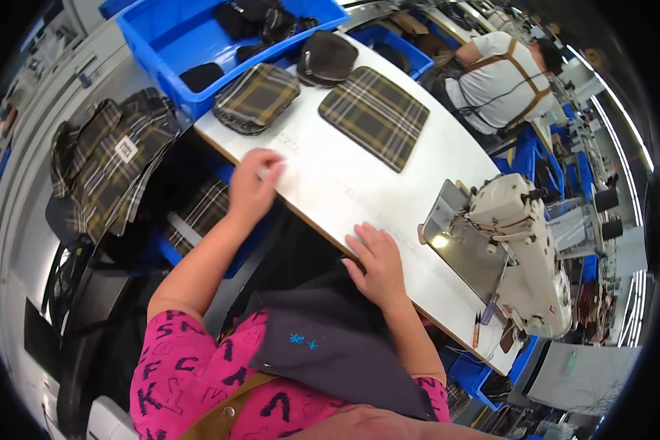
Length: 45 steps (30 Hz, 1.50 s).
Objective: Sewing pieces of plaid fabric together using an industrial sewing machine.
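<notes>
My left hand [254,188] is at the near edge of the white sewing table [323,187], its fingers curled in toward the thumb; anything between them is too small or hidden to make out. Lying on the tabletop by the same edge, my right hand [378,265] has its fingers apart and holds nothing. Beyond both hands lies a stack of flat plaid fabric pieces [374,117]. To its left sit a pile of gathered plaid pieces [257,99] and a pile of dark fabric pieces [327,59].
A sewing machine [517,220] stands at the right, with an orange-handled tool [477,330] near it. A blue bin [143,44] with dark pieces is at the far left. Plaid cloth [114,161] hangs beside the table. Another person [499,81] sits farther back.
</notes>
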Available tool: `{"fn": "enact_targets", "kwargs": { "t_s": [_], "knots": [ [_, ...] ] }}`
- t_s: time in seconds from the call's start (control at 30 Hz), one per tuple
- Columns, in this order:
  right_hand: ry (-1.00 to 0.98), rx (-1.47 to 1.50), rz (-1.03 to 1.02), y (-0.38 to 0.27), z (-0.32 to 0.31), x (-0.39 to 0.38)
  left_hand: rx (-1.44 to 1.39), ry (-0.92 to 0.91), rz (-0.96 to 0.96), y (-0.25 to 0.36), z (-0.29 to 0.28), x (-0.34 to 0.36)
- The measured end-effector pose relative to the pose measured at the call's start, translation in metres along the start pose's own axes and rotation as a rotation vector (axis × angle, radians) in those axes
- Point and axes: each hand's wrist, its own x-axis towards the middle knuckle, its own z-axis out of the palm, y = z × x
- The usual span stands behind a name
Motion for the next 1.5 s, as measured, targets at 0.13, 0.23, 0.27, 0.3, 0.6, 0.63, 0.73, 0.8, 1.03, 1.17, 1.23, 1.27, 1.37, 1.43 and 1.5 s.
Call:
{"fn": "enact_targets", "kwargs": {
  "t_s": [0.13, 0.23, 0.27, 0.3, 0.6, 0.63, 0.73, 0.8, 1.03, 1.17, 1.23, 1.27, 1.37, 1.43, 1.5],
  "knots": [
    [-0.011, 0.004, 0.018, 0.002, 0.003, -0.003, -0.04, -0.371, 0.252, 0.035, 0.12, 0.071],
    [0.027, 0.004, 0.035, -0.002, -0.002, -0.004, 0.115, -0.404, 0.383, 0.035, 0.178, 0.091],
    [0.026, 0.021, 0.031, 0.0, -0.002, -0.003, 0.216, -0.515, 0.279, 0.031, 0.187, 0.093],
    [0.0, 0.025, 0.04, -0.001, -0.002, -0.001, 0.321, -0.625, 0.172, 0.027, 0.192, 0.096],
    [0.151, 0.314, 0.267, 0.05, -0.004, 0.041, 0.209, -0.612, 0.149, 0.001, 0.205, 0.1],
    [0.165, 0.316, 0.27, 0.062, -0.005, 0.054, 0.204, -0.595, 0.161, 0.001, 0.206, 0.1],
    [0.361, 0.22, 0.278, 0.094, 0.0, 0.078, 0.194, -0.574, 0.195, 0.007, 0.205, 0.1],
    [0.444, 0.092, 0.275, 0.105, 0.009, 0.088, 0.189, -0.57, 0.165, 0.008, 0.204, 0.099],
    [0.268, -0.109, 0.356, 0.102, 0.027, 0.084, 0.007, -0.327, 0.351, 0.023, 0.195, 0.096],
    [0.201, -0.152, 0.371, 0.101, 0.021, 0.083, -0.028, -0.425, 0.514, 0.062, 0.173, 0.069],
    [0.273, -0.023, 0.447, 0.099, 0.027, 0.074, 0.015, -0.528, 0.535, 0.072, 0.162, 0.043],
    [0.336, 0.102, 0.509, 0.097, 0.029, 0.071, 0.024, -0.578, 0.51, 0.072, 0.157, 0.03],
    [0.264, -0.107, 0.473, 0.096, 0.013, 0.035, 0.068, -0.741, 0.444, 0.071, 0.134, 0.001],
    [0.204, -0.129, 0.564, 0.096, -0.007, -0.007, 0.141, -0.808, 0.48, 0.084, 0.125, -0.015],
    [0.142, -0.072, 0.627, 0.087, -0.029, -0.044, 0.214, -0.895, 0.533, 0.093, 0.123, -0.037]
  ]
}}
